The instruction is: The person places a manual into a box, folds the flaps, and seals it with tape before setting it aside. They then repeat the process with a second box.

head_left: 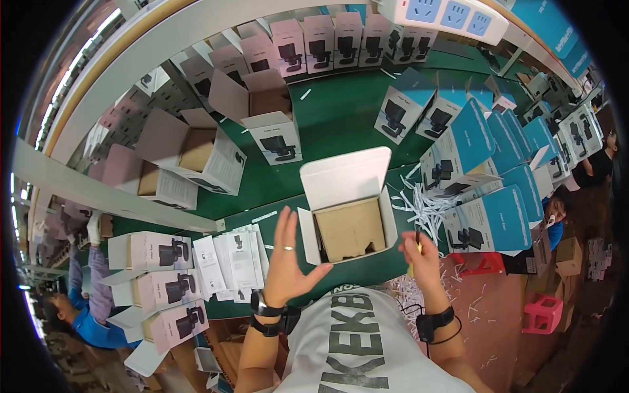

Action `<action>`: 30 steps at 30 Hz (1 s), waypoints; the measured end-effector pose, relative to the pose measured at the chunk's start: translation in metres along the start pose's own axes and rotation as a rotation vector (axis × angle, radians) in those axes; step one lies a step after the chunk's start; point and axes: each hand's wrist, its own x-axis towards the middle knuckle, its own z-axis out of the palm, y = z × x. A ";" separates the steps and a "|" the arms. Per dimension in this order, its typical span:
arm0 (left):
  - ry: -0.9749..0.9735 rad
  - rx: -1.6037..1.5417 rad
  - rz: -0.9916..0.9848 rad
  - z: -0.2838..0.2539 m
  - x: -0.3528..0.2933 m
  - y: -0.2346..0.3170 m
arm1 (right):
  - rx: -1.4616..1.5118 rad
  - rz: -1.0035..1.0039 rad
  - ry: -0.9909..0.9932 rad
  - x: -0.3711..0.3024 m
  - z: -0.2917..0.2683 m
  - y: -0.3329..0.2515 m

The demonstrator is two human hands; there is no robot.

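Note:
An open white carton (346, 178) stands in front of me on the green bench, its lid flap raised at the far side. A brown cardboard insert (350, 229) fills it, with ragged cut-outs along the near edge. My left hand (288, 262) is open beside the carton's left wall, fingers stretched and thumb pointing at the carton, holding nothing. Right of the carton, my right hand (422, 261) is closed around a slim yellow-and-black tool (410, 269). Most of the tool is hidden by the fingers, so its kind does not show.
Paper strips (422, 206) lie heaped right of the carton. Leaflets (237, 262) are stacked at left, beside several printed boxes (171, 252). Open boxes (278, 141) stand farther back; blue-lidded boxes (488, 213) crowd the right. A power strip (445, 16) hangs overhead. People work on both sides.

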 end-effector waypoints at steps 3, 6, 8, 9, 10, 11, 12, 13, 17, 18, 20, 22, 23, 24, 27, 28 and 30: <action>-0.042 -0.042 -0.055 0.034 -0.004 0.008 | -0.209 -0.188 0.023 0.012 0.045 -0.042; -0.151 0.254 0.053 0.060 0.015 0.036 | -0.572 -0.588 0.031 0.023 0.063 -0.019; -0.172 0.344 0.073 0.073 0.015 0.031 | -0.604 -0.614 -0.005 0.023 0.060 -0.029; -0.205 0.435 0.092 0.078 0.015 0.032 | -0.630 -0.630 -0.036 0.018 0.058 -0.039; -0.239 0.527 0.110 0.082 0.016 0.032 | -0.655 -0.644 -0.069 0.016 0.055 -0.044; -0.236 0.518 0.107 0.084 0.017 0.031 | -0.665 -0.642 -0.070 0.020 0.052 -0.047; -0.244 0.527 0.102 0.083 0.017 0.028 | -0.642 -0.595 -0.067 0.026 0.049 -0.051; -0.252 0.537 0.095 0.082 0.018 0.026 | -0.618 -0.547 -0.066 0.035 0.047 -0.056; -0.268 0.542 0.093 0.082 0.016 0.029 | -0.802 -0.737 0.074 0.064 0.050 -0.071; -0.267 0.544 0.094 0.082 0.016 0.029 | -0.903 -0.861 0.141 0.069 0.051 -0.072; -0.266 0.542 0.088 0.081 0.016 0.029 | -0.926 -0.874 0.137 0.074 0.048 -0.072; -0.269 0.540 0.087 0.080 0.017 0.028 | -0.968 -0.899 0.141 0.077 0.047 -0.072; -0.268 0.539 0.084 0.080 0.017 0.028 | -0.970 -0.900 0.139 0.077 0.047 -0.072; -0.273 0.541 0.080 0.079 0.017 0.028 | -0.956 -0.876 0.136 0.075 0.049 -0.072; -0.285 0.545 0.072 0.080 0.016 0.027 | -0.929 -0.827 0.131 0.067 0.050 -0.068; -0.285 0.545 0.073 0.080 0.015 0.027 | -0.901 -0.774 0.089 0.064 0.048 -0.066; -0.284 0.544 0.077 0.081 0.014 0.027 | -0.843 -0.670 0.009 0.059 0.048 -0.069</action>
